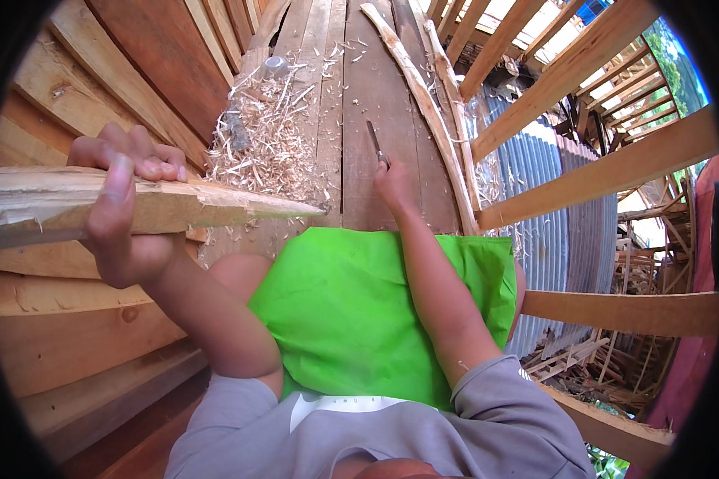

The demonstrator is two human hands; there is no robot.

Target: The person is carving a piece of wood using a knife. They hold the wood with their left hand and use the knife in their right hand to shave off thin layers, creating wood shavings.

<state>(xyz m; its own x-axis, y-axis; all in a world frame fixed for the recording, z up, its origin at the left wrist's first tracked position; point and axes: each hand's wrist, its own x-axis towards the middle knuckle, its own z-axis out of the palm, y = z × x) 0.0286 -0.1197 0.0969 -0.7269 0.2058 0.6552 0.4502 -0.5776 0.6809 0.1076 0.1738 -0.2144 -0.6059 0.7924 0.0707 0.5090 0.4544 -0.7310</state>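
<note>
My left hand (128,199) is wrapped round a pale wooden stake (240,201), thumb on the near side and fingers over the top. The stake runs in from the left edge and tapers to a point above my lap. Its surface looks freshly cut and ragged. Out ahead, my right hand (395,184) grips the handle of a knife (375,145), its narrow blade aimed away from me over the floorboards. Blade and stake are apart. A bright green cloth (351,311) covers my lap beneath both forearms.
Curled wood shavings (272,132) heap on the plank floor (363,72), with a small clear cup (276,67) among them. Long peeled poles (423,100) lie along the right. A plank wall (72,319) rises at left; railing slats (599,176) and corrugated metal sheets (539,199) stand at right.
</note>
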